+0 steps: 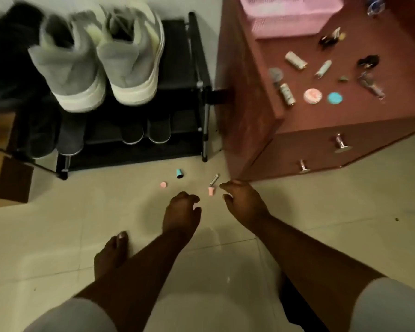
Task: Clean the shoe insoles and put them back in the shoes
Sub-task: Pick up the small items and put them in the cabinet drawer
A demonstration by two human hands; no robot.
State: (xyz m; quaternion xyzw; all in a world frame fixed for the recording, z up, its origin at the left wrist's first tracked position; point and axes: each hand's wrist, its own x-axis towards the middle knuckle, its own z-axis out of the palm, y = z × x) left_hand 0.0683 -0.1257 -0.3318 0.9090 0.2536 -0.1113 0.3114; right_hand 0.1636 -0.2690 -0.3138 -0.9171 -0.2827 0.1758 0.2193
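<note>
Shoes (96, 61) on rack (194, 75), left of cabinet (297, 144).

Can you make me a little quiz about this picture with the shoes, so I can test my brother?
1. True or false: the grey sneakers stand on the top shelf of the black shoe rack.
2. What colour is the basket on the brown drawer chest?
3. Is the left hand holding: A) a sneaker, B) nothing, C) a brush?

Key: 1 true; 2 pink; 3 B.
</note>
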